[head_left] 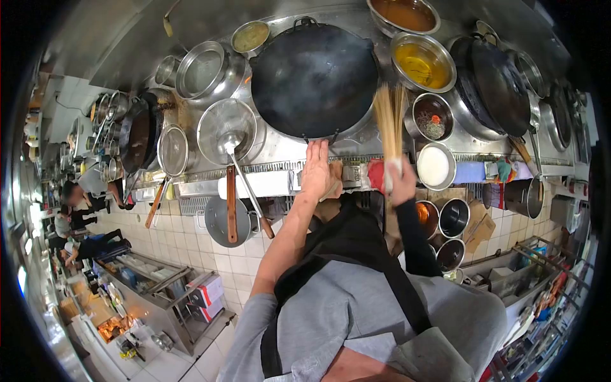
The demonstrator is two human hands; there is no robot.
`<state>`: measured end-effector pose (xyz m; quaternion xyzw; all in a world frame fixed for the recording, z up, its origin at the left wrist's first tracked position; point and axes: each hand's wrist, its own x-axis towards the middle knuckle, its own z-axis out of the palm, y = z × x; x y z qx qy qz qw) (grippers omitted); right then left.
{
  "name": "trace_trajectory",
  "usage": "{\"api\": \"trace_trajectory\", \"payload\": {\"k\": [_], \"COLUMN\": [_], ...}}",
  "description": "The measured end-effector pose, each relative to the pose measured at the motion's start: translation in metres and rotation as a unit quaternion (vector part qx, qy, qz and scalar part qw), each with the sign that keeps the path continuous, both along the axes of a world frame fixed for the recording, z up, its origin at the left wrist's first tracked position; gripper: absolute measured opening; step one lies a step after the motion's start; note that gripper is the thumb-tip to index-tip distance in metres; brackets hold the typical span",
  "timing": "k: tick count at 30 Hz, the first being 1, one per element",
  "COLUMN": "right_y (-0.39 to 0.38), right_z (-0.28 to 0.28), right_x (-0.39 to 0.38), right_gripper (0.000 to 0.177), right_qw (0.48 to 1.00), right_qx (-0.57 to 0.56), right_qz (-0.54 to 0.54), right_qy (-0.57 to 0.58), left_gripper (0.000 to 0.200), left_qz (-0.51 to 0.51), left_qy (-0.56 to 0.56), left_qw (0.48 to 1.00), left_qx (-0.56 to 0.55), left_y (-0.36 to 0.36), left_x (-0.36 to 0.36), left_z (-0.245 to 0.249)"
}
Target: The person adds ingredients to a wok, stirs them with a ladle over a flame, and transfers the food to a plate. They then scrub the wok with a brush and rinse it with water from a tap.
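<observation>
My left hand [316, 172] reaches up to the near handle of a large black wok [315, 79], fingers straight and close together, fingertips at the rim. A tan folded cloth [335, 179] lies against its thumb side and seems pinched in the palm; the thumb is partly hidden. In my right hand [402, 183], closed round its bound white end, a bamboo wok brush [389, 124] points upward. The brush and hand are blurred. Its bristle tips are beside the wok's right rim. A red cloth [376, 174] lies just left of my right hand.
Bowls of yellow oil [420, 62], spices [433, 118] and white powder [436, 167] stand at the right. A strainer [227, 130] with a ladle [231, 142] in it sits left, handles overhanging the edge. Another wok [499, 86] stands far right. People [95, 245] work at the far left.
</observation>
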<state>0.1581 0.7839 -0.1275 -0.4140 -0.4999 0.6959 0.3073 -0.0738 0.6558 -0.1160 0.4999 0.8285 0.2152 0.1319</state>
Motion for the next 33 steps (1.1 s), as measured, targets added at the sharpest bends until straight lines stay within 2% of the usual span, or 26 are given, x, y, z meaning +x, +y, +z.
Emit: {"api": "trace_trajectory", "payload": {"k": [2, 5, 6, 9, 10, 12, 14, 16, 17, 18, 19, 20, 21, 22, 23, 24, 25, 27, 28, 29, 30, 31, 33], "right_y": [-0.05, -0.067, -0.062, -0.034, -0.025, -0.01, 0.006, 0.009, 0.002, -0.003, 0.003, 0.004, 0.003, -0.006, -0.014, -0.025, -0.038, -0.028, -0.019, -0.011, -0.002, 0.013, 0.036], "right_z": [-0.003, -0.024, -0.032, 0.003, 0.026, 0.067, 0.057, 0.069, 0.088, 0.098, 0.092, 0.078, 0.063, 0.051, 0.043, 0.039, 0.044, 0.025, 0.054, 0.086, 0.113, 0.118, 0.151], "right_x": [0.025, 0.045, 0.043, 0.024, 0.015, -0.006, -0.031, -0.064, -0.089, -0.115, -0.142, -0.177, -0.213, -0.25, -0.285, -0.326, -0.365, -0.457, -0.471, -0.484, -0.479, -0.474, -0.436], "right_gripper": [0.05, 0.051, 0.054, 0.062, 0.064, 0.067, 0.07, 0.07, 0.067, 0.05, 0.034, 0.028, 0.027, 0.028, 0.028, 0.021, 0.019, 0.022, 0.024, 0.027, 0.027, 0.026, 0.027], "right_qw": [0.988, 0.983, 0.988, 0.999, 0.998, 0.988, 0.952, 0.95, 0.968, 0.985, 0.981, 0.973, 0.966, 0.964, 0.96, 0.951, 0.948, 0.92, 0.896, 0.865, 0.877, 0.879, 0.857], "right_qx": [-0.144, -0.161, -0.128, 0.011, 0.054, 0.14, 0.284, 0.273, 0.19, 0.081, -0.075, -0.167, -0.219, -0.246, -0.251, -0.285, -0.303, -0.346, -0.377, -0.407, -0.34, -0.234, -0.191], "right_qz": [-0.017, -0.042, -0.066, -0.053, -0.027, 0.028, 0.05, 0.094, 0.123, 0.144, 0.177, 0.157, 0.139, 0.101, 0.127, 0.12, 0.1, 0.106, 0.066, 0.029, 0.026, 0.083, 0.135], "right_qy": [-0.053, -0.07, -0.048, -0.002, -0.024, -0.067, -0.106, -0.115, -0.105, -0.047, -0.026, -0.013, -0.012, -0.011, 0.005, -0.007, 0.012, 0.153, 0.223, 0.292, 0.337, 0.408, 0.46], "left_gripper": [0.077, 0.078, 0.079, 0.079, 0.079, 0.07, 0.058, 0.044, 0.041, 0.038, 0.035, 0.03, 0.029, 0.028, 0.027, 0.026, 0.032, 0.037, 0.038, 0.038, 0.039, 0.04, 0.043], "left_qz": [-0.01, -0.032, -0.039, -0.043, -0.038, -0.035, -0.026, -0.011, -0.022, -0.034, -0.048, -0.05, -0.092, -0.133, -0.172, -0.121, -0.023, -0.073, -0.044, -0.038, -0.033, -0.027, -0.079], "left_qy": [0.007, 0.016, 0.019, 0.013, 0.009, 0.027, 0.025, 0.002, 0.009, 0.016, 0.023, 0.039, 0.103, 0.165, 0.228, 0.099, -0.129, -0.042, -0.138, -0.152, -0.166, -0.179, 0.019], "left_qw": [1.0, 0.999, 0.999, 0.999, 0.999, 0.998, 0.997, 0.997, 0.996, 0.994, 0.992, 0.991, 0.986, 0.974, 0.957, 0.975, 0.973, 0.967, 0.961, 0.96, 0.958, 0.957, 0.984], "left_qx": [0.003, 0.008, 0.01, 0.011, 0.014, 0.051, 0.071, 0.075, 0.088, 0.099, 0.11, 0.116, 0.097, 0.075, 0.053, 0.155, 0.192, 0.24, 0.236, 0.233, 0.231, 0.228, 0.157], "left_y": [0.0, -0.003, -0.004, -0.012, -0.013, -0.018, -0.025, -0.031, -0.034, -0.037, -0.041, -0.043, -0.045, -0.048, -0.05, -0.051, -0.051, -0.052, -0.054, -0.051, -0.048, -0.045, -0.046], "left_x": [0.0, -0.003, -0.004, -0.001, -0.001, 0.0, 0.003, 0.008, 0.008, 0.007, 0.009, 0.013, 0.014, 0.013, 0.012, 0.019, 0.026, 0.023, 0.023, 0.019, 0.016, 0.012, 0.011], "left_z": [-0.001, -0.001, -0.002, 0.005, 0.009, 0.016, 0.026, 0.046, 0.043, 0.037, 0.034, 0.038, 0.036, 0.03, 0.028, 0.039, 0.053, 0.041, 0.025, 0.023, 0.02, 0.018, 0.077]}}
